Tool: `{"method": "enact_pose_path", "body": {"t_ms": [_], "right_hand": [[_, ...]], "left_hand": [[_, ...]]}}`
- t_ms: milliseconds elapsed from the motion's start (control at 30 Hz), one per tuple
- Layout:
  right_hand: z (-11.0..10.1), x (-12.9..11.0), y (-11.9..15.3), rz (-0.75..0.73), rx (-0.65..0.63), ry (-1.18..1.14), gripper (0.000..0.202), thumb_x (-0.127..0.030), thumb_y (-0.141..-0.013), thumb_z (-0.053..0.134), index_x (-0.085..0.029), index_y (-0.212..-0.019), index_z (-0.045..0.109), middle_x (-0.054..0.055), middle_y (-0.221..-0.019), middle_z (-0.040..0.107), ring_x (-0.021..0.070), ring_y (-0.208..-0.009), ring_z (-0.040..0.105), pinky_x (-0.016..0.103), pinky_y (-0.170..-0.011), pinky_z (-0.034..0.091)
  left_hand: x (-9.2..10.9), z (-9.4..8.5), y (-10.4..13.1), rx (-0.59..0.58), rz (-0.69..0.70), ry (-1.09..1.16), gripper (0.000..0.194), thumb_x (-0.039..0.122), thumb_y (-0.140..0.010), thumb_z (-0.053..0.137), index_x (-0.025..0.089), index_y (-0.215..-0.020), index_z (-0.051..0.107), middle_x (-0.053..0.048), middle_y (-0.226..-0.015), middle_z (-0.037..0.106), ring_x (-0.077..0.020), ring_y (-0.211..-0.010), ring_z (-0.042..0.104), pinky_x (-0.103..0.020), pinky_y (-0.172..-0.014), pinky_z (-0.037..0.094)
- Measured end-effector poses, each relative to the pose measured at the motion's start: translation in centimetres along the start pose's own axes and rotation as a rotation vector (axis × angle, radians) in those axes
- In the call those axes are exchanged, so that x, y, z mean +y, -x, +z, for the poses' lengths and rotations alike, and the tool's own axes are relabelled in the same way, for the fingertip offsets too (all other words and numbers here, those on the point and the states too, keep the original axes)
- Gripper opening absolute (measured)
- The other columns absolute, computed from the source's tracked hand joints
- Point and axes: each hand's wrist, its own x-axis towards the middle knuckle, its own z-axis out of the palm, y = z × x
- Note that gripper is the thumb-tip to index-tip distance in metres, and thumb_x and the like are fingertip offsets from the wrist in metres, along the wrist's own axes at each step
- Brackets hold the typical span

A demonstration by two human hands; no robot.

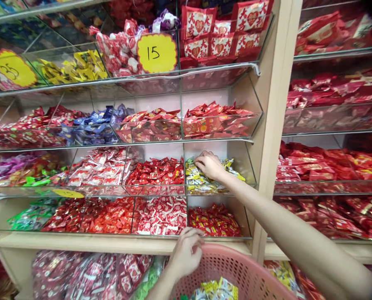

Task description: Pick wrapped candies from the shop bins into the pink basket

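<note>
A: Reading from the left, what borders the area of work?
B: Red-wrapped candies [154, 173], heaped in their own compartment; neither hand touches them.

A: And the left hand [186, 255]?
B: Below, at the near-left rim of a pink basket [251, 271], fingers bent. Whether it grips the rim or merely rests there cannot be told.

A: What does the basket contain?
B: Yellow-and-white packets [217, 290], gathered at the bottom, with a bit of green to their left. This portion is, one may judge, already collected.

A: The right hand [209, 164]?
B: Inside the compartment directly above, fingers curled down at its left side, over matching packets [203, 186]. Whether a packet is pinched cannot be told; the fingertips are partly hidden.

A: How much is left there?
B: A broad layer, behind the clear front and rightward beneath the wrist. Picking appears partway, though the pictures fix no final count.

A: And the right limit?
B: A pale wooden upright [265, 166], just beyond the compartment.
</note>
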Motion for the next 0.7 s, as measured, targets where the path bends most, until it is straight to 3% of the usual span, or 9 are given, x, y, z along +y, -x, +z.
{"method": "enact_pose_path", "body": {"t_ms": [467,700], "right_hand": [[0.8,0.5,0.2,0.073,-0.05,-0.09,0.022,-0.03,-0.085,0.048,-0.021,-0.083,0.067,0.007,-0.099,0.06,0.0238,-0.097,0.046,0.032,-0.075,0.032],[-0.5,0.3,0.8,0.151,0.098,-0.137,0.023,-0.029,-0.086,0.045,-0.019,-0.081,0.066,0.008,-0.094,0.059,0.0231,-0.093,0.049,0.033,-0.077,0.035]], "left_hand": [[0.3,-0.1,0.0,-0.004,0.0,0.002,0.03,0.001,-0.067,0.045,0.019,-0.081,0.064,-0.003,-0.103,0.064,-0.0191,-0.102,0.05,-0.034,-0.092,0.038],[-0.1,0.0,0.0,0.004,0.006,0.001,0.03,0.001,-0.067,0.046,0.02,-0.082,0.065,-0.002,-0.102,0.064,-0.0194,-0.102,0.05,-0.035,-0.092,0.038]]}}
